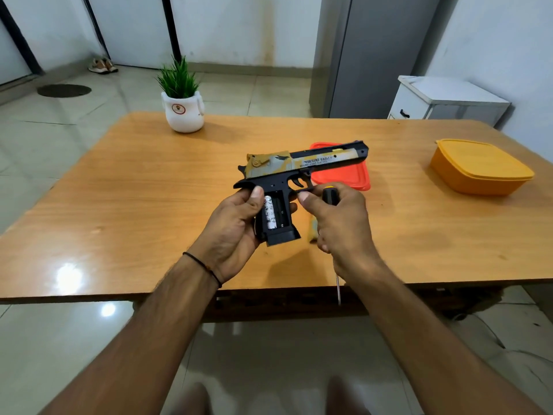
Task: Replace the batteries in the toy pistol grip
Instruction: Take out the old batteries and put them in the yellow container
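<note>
The toy pistol (302,166), black with a tan and grey slide, is held above the table with its barrel pointing right. My left hand (230,229) grips its handle from behind. The grip's battery compartment is open, and a white battery (270,213) sits in its left slot; the slot beside it looks dark. My right hand (341,223) is closed around a screwdriver with a black and yellow handle (328,191); its metal shaft (338,290) points down past the table edge. A tan piece (313,232), perhaps the grip cover, shows under my right hand.
On the wooden table (149,205) a red lidded box (344,175) lies behind the pistol, an orange lidded container (481,166) stands at the right and a potted plant (183,100) at the far left. A white cabinet (446,100) and grey fridge stand beyond.
</note>
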